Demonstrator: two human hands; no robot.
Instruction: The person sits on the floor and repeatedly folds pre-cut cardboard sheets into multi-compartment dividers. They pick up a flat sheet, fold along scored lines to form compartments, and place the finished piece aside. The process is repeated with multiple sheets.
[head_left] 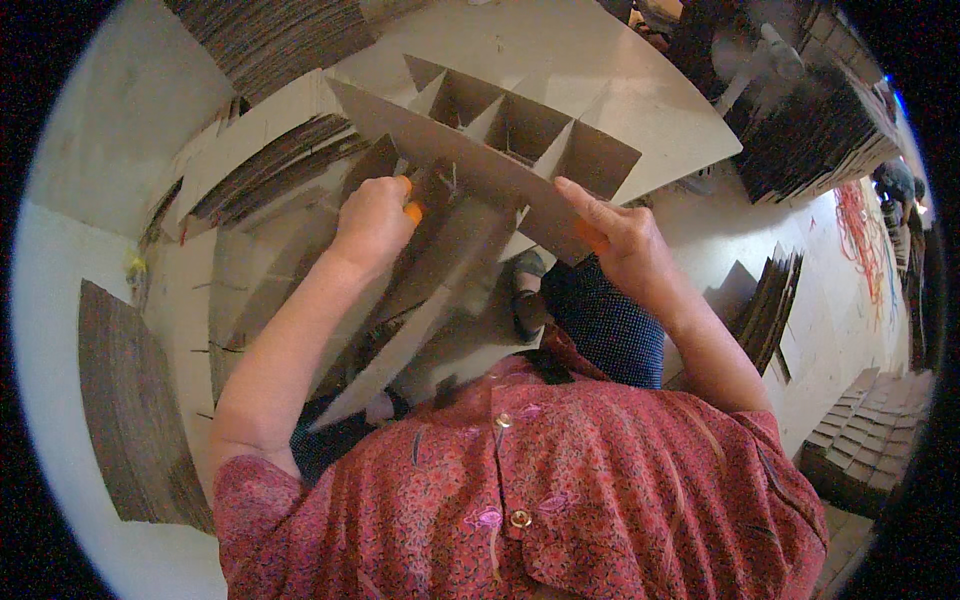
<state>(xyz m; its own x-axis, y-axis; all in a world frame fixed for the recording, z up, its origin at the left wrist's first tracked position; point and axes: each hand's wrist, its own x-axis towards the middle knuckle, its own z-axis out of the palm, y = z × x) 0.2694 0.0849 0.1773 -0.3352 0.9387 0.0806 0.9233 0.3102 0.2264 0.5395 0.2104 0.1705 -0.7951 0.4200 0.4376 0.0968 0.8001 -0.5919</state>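
A cardboard divider (470,160), made of brown strips slotted crosswise into open cells, sits tilted in front of me. My right hand (625,240) grips the near long strip at its right end, forefinger stretched along the top edge. My left hand (372,225) is closed at the divider's near left side, on what looks like a cardboard strip (372,162); its fingertips partly hide the hold. Orange covers show on the fingers of both hands. Below the left hand, a large cardboard piece (430,310) slants down toward my lap, smeared by motion.
A pale table (660,120) lies under the divider. Stacked cardboard strips (270,165) lie at left, with more stacks (270,40) behind and at far left (130,400). On the right are cardboard bundles (810,120), red straps (860,235) and a person (897,185) farther off.
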